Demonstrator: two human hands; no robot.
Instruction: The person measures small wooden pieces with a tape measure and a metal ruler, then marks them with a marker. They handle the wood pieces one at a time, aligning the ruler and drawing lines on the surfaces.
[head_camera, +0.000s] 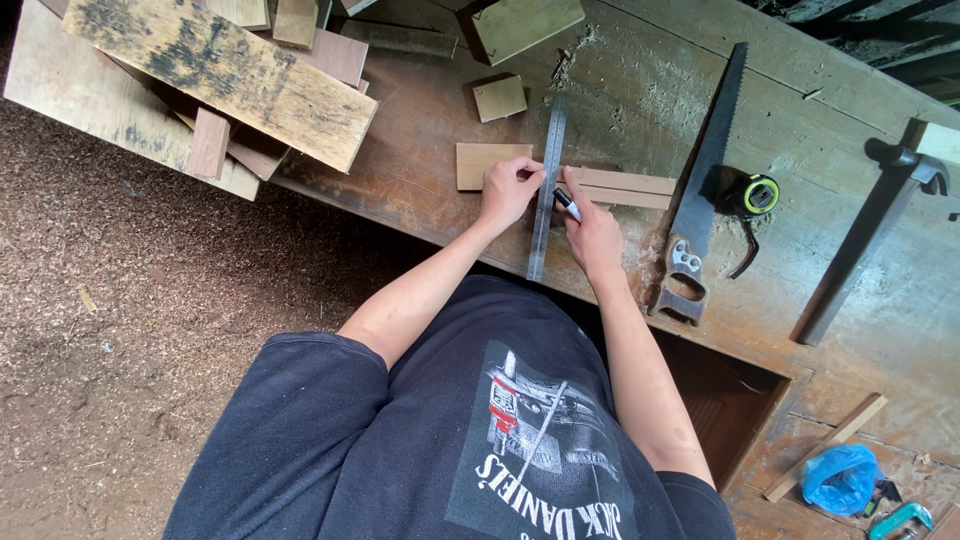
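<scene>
Your left hand (510, 190) presses flat on the steel ruler (547, 190), pinning it across the thin wood strip (620, 187) on the workbench (420, 190), while your right hand (592, 232), just right of the ruler, is closed around a black marker (566, 204) with its tip at the ruler's edge. The strip looks light and stiff but narrow, so it likely slides easily; hold it down close beside the ruler, which is probably slick on wood. The only container-like thing, a blue plastic bag (840, 478) far right of the ruler, hides its contents.
</scene>
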